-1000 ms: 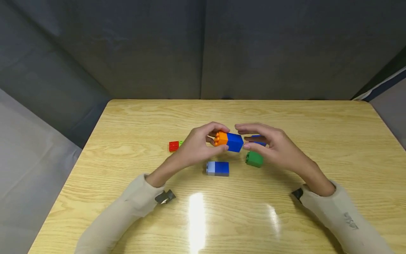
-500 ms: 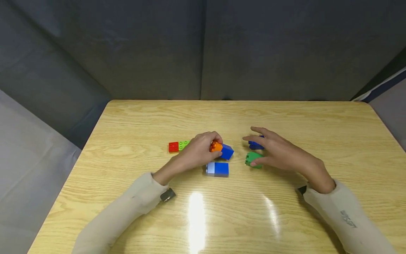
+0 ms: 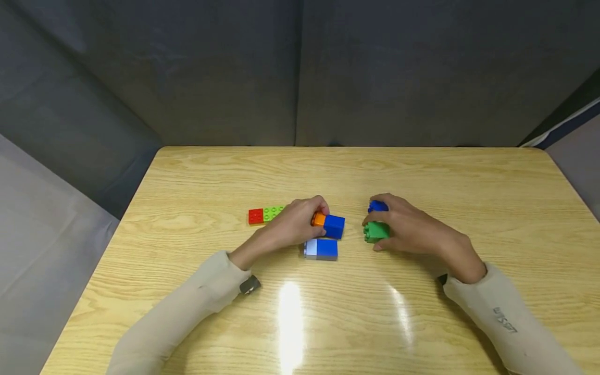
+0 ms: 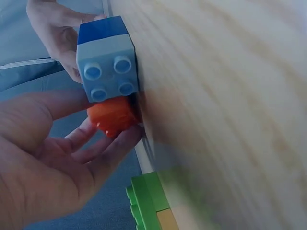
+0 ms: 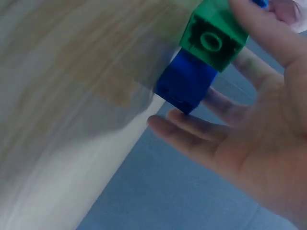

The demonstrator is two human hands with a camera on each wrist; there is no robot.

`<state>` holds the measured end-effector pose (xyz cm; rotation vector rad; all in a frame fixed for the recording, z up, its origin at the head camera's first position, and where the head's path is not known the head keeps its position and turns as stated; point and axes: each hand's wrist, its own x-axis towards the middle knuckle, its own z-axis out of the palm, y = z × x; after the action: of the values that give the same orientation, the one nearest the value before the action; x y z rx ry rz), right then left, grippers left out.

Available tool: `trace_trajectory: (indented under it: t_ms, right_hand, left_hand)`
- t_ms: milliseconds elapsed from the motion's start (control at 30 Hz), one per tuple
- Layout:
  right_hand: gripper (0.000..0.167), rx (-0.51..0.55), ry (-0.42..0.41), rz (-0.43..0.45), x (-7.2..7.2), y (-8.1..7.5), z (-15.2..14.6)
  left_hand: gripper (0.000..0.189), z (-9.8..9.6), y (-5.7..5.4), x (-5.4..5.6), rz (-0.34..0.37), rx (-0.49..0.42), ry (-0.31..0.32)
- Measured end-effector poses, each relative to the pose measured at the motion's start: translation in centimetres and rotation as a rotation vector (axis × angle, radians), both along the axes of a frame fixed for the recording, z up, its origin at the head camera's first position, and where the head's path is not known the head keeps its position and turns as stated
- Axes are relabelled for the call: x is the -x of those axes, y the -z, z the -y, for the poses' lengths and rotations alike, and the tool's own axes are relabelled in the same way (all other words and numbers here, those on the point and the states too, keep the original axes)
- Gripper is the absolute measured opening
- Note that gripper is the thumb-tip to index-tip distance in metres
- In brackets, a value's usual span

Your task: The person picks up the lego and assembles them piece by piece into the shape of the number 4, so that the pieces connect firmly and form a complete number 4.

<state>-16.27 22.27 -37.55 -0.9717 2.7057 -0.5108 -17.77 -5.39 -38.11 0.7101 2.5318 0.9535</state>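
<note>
My left hand (image 3: 294, 223) pinches a joined pair of toy building bricks, an orange brick (image 3: 319, 219) and a blue brick (image 3: 335, 226), low over the table. Just in front of it lies another joined pair, a pale blue brick (image 3: 311, 249) with a darker blue one (image 3: 327, 249); in the left wrist view the pale studs (image 4: 108, 72) partly cover the orange brick (image 4: 112, 116). My right hand (image 3: 412, 225) grips a green brick (image 3: 377, 231) between thumb and index finger. Behind the green one, a dark blue brick (image 3: 377, 207) sits beside the other fingers; its underside faces the right wrist camera.
A flat red brick (image 3: 255, 216) joined to a lime green one (image 3: 272, 213) lies left of my left hand, partly hidden by it. The wooden table (image 3: 225, 172) ends at a dark grey curtain (image 3: 225, 94). Glare shows on the near tabletop.
My left hand has lowered the orange and blue pair toward the table, beside the pale blue pair. My right hand has left that pair and closed its thumb and finger on the green brick.
</note>
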Motion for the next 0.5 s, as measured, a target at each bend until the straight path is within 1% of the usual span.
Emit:
trace_trajectory:
  t_ms: [67, 167, 233, 300, 400, 467, 500]
  right_hand:
    - [0.035, 0.014, 0.017, -0.007, 0.1, 0.1, 0.0]
    - [0.031, 0.033, 0.045, -0.001, 0.2, 0.2, 0.0]
    - [0.031, 0.041, 0.052, 0.006, 0.2, 0.2, 0.0]
    - [0.032, 0.056, 0.059, 0.015, 0.2, 0.0, 0.0]
    - [0.035, 0.102, 0.097, 0.018, 0.2, -0.3, 0.1]
    - [0.038, 0.159, 0.137, -0.007, 0.2, -0.7, 0.3]
    - [0.04, 0.191, 0.162, -0.026, 0.2, -0.9, 0.4]
  left_hand:
    - [0.036, 0.0, 0.0, 0.0, 0.004, 0.007, 0.006]
    - [0.045, 0.0, -0.2, -0.2, 0.008, 0.019, 0.008]
    - [0.049, 0.1, -0.3, -0.2, 0.012, 0.02, -0.008]
    - [0.05, 0.1, -0.4, -0.3, 0.005, 0.009, -0.038]
    - [0.048, 0.0, -0.7, -0.4, -0.035, -0.044, -0.087]
    - [0.049, -0.1, -0.9, -0.5, -0.082, -0.102, -0.099]
    - [0.05, -0.2, -1.0, -0.6, -0.103, -0.139, -0.096]
